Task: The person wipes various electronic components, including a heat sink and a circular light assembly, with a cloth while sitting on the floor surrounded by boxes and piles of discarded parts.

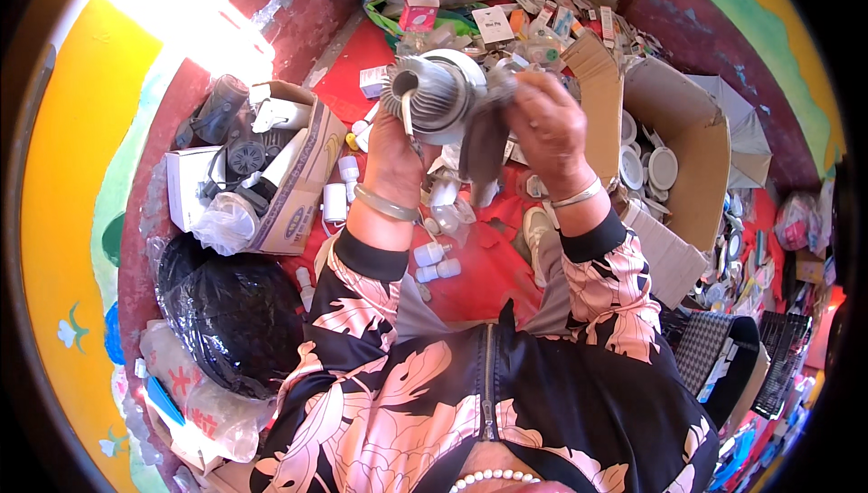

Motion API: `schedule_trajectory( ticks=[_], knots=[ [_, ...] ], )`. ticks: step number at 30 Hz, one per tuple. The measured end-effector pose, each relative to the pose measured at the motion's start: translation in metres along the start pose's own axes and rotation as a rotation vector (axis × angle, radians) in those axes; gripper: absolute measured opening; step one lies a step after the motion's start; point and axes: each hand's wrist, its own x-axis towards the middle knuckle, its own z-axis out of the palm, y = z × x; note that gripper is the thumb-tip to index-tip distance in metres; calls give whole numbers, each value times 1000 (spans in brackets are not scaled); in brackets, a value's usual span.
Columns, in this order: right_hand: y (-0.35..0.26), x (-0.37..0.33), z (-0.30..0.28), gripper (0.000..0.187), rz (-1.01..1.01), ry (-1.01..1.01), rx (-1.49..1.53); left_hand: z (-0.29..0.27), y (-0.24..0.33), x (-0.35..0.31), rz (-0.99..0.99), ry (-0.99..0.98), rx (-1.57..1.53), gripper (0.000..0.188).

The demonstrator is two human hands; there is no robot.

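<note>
My left hand (394, 151) is closed round a lamp (432, 86) with a grey finned metal body, a pale rim and a short wire hanging from its end. It is held up in front of me, above the red sheet. My right hand (546, 122) grips a grey-brown cloth (484, 139), which hangs down and touches or nearly touches the lamp's side. The right fingers and the cloth's upper part are smeared by motion. Below the hands, several white bulbs (438, 270) lie on the red sheet (488, 240).
At left stands a cardboard box (303, 195) of dark and white fittings, with a black plastic bag (231, 312) nearer me. An open carton (692, 122) at right holds round white lamps (662, 168). Small boxes (493, 25) are heaped at the back against the wall.
</note>
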Motion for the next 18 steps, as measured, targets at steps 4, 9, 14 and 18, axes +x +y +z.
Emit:
schedule_trajectory(
  ticks=[4, 9, 14, 18],
  knots=[
    [20, 0, 0, 23, 458, 407, 910, -4, 6, 3, 104, 79, -6, 41],
    [6, 8, -4, 22, 780, 471, 1106, -2, 9, 1, 113, -165, -43, 40],
    [-5, -1, 16, 15, 582, 165, 861, -3, -1, -1, 187, -99, 14, 44],
    [-14, -3, 29, 27, 72, -24, 160, -1, -9, 1, 221, -45, 48, 48]
  ],
)
